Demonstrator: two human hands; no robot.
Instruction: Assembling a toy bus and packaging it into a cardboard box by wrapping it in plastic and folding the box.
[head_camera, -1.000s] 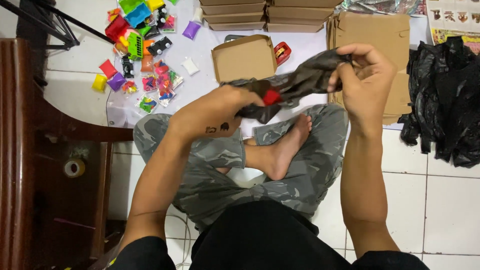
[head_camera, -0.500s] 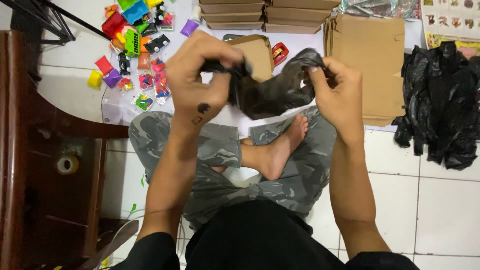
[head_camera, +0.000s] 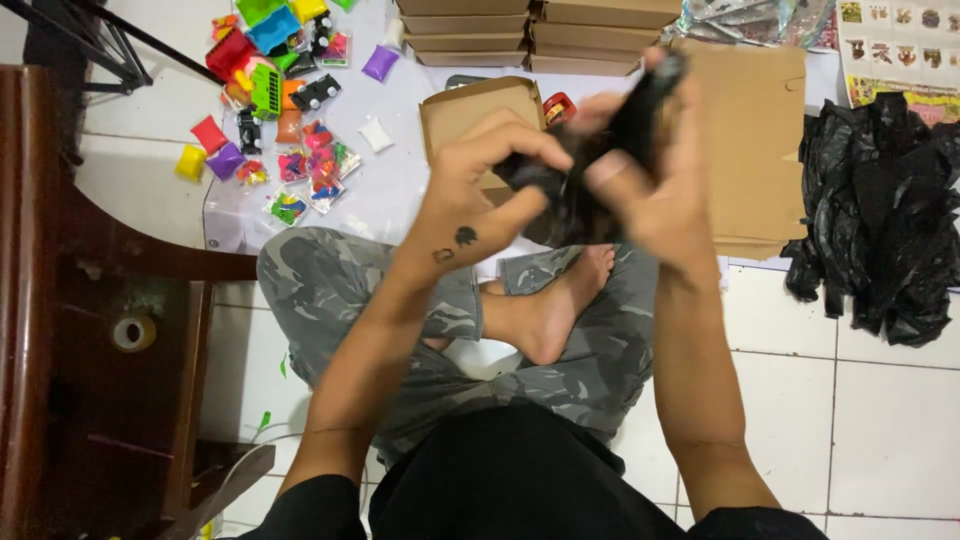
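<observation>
You sit cross-legged on the white tiled floor (head_camera: 880, 440), and both of your hands are closed on the same thing: a crumpled black plastic bag (head_camera: 575, 200) held up in front of you, above your bare foot (head_camera: 555, 310). Your left hand (head_camera: 490, 165) pinches one part of the film between thumb and fingers, and your right hand (head_camera: 650, 170) grips another part close beside it, the two hands nearly touching; the right one is blurred, so the exact finger placement cannot be told. To handle this well, keep the grips light and near an edge, since thin film like this likely bunches and clings when squeezed in a fist. Rub the layers between thumb and forefinger rather than pulling hard, as a sharp tug could tear it. Hold the bag over your lap, so that anything falling from it lands near you. The open cardboard box (head_camera: 470, 110) lies just beyond your hands, with a small red toy (head_camera: 558, 106) beside it and flat cardboard sheets (head_camera: 760, 130) to the right. A heap of black bags (head_camera: 880, 220) lies farther right, and colourful toy packets (head_camera: 290, 140) are scattered to the left.
</observation>
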